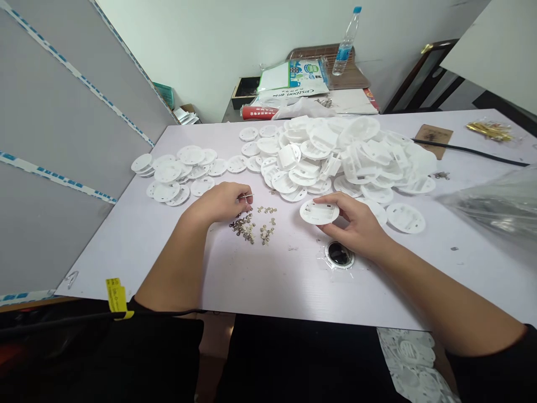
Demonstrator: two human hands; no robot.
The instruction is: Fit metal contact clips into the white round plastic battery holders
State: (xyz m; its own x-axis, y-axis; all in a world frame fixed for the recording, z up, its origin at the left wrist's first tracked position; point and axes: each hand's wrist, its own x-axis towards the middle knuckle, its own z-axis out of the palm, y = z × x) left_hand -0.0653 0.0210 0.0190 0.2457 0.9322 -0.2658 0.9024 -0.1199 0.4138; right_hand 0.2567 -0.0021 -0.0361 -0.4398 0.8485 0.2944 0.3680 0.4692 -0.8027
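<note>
My right hand [356,224] grips a round white plastic cover [319,212] by its right edge, thumb below and fingers above, tilted over the table. Small slots and marks show on its face. My left hand [224,202] is closed in a pinch at the edge of a scatter of small metal clips [247,228]. A thin, light-coloured sliver sticks out from between those fingertips; its kind cannot be made out. Just below my right hand, a black round piece in a white ring [339,254] is fixed to the tabletop with clear tape.
A large heap of white plastic parts [323,145] fills the back middle of the table [268,285]. More round covers [168,170] lie at left. A clear plastic bag [499,196], a black cable [474,151] and a brown card [432,140] are at right. Behind stands a water bottle [346,45].
</note>
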